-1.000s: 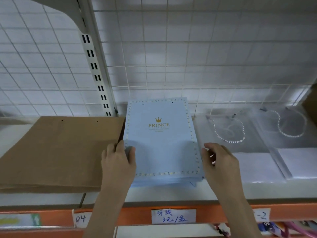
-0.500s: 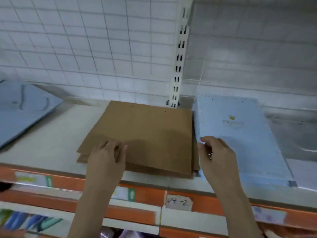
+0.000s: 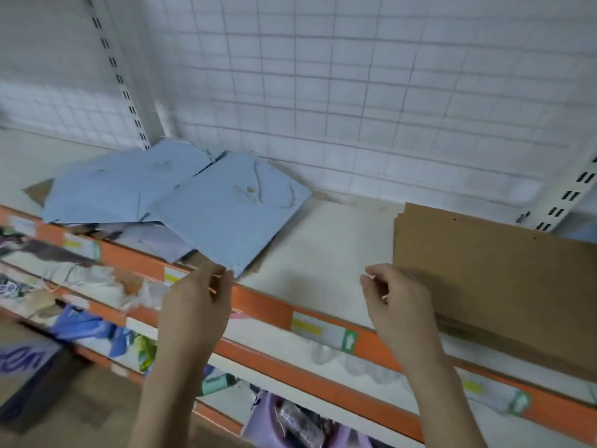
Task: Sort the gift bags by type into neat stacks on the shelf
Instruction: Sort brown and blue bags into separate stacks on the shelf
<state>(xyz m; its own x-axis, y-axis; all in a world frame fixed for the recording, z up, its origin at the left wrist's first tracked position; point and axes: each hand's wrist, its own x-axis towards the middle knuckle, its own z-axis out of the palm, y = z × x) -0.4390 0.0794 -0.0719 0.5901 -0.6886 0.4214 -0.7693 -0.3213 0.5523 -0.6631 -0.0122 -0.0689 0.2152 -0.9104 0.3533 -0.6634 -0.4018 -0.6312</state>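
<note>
Blue bag (image 3: 226, 211) corner just beside left grip (image 3: 197, 305), possibly touching.

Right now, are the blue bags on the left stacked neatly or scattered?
Scattered: the blue bags lie flat but skewed, overlapping at different angles, one corner overhanging the shelf edge.

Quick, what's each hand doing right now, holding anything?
Left hand: fingers curled beside the corner of the top blue bag; grip cannot be told.
Right hand: loosely curled, holding nothing, beside the brown bag stack.

gap: bare shelf (image 3: 326, 240) | L: blue bags (image 3: 226, 211) | R: brown stack (image 3: 484, 270)
</note>
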